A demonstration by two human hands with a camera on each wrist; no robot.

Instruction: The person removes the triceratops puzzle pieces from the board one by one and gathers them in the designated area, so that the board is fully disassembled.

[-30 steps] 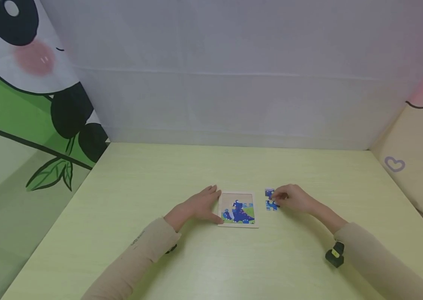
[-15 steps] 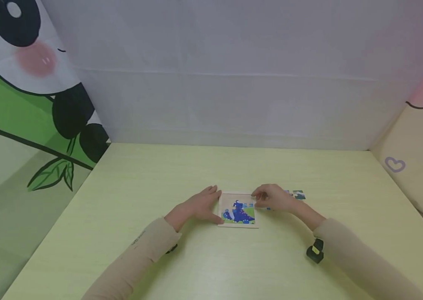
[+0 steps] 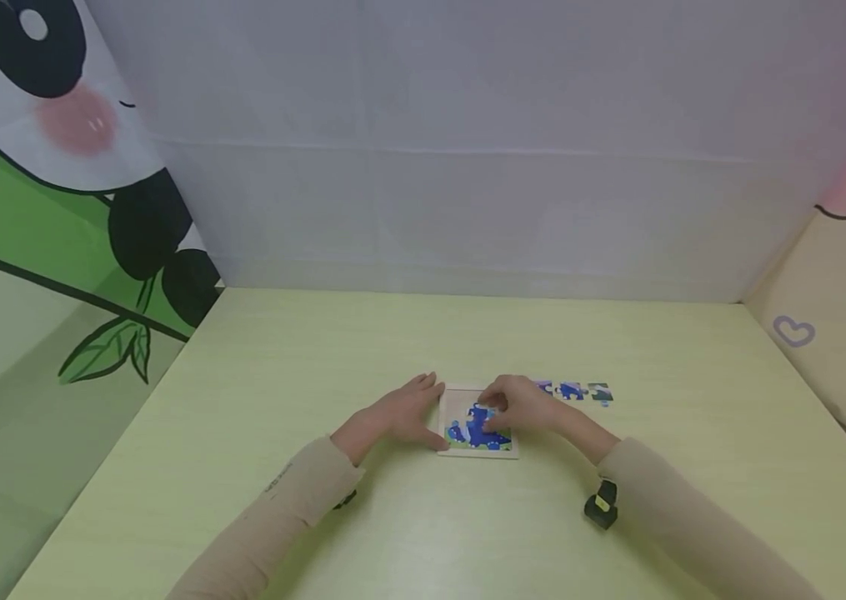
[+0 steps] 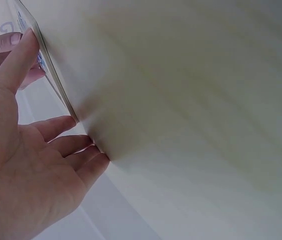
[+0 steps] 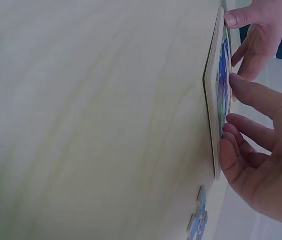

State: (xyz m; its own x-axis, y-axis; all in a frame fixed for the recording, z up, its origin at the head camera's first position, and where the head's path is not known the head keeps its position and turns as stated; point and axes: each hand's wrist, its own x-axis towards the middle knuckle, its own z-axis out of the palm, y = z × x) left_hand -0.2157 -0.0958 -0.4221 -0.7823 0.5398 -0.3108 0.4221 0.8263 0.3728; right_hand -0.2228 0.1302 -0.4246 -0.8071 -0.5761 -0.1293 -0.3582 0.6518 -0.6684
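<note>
A square wooden puzzle board point(image 3: 478, 454) with a blue dinosaur picture lies on the table; part of its upper area shows bare wood. My left hand point(image 3: 406, 410) touches its left edge with spread fingers, thumb at the near left corner. In the left wrist view, the fingertips point(image 4: 101, 159) rest along the board's edge. Over the board's right half, my right hand point(image 3: 523, 404) has curled fingers and seems to pinch a puzzle piece, mostly hidden by the hand. The right wrist view shows its thumb and fingers point(image 5: 253, 95) down at the picture surface.
Loose puzzle pieces point(image 3: 571, 391) lie in a row right of the board, partly behind the right hand. Blue pieces point(image 5: 198, 220) also lie beside the board in the right wrist view. A white curtain point(image 3: 423, 217) stands behind the table, with printed panels at both sides.
My right hand has moved left from the loose pieces to above the board, uncovering several pieces of the row. My left hand keeps its place at the board's left edge.
</note>
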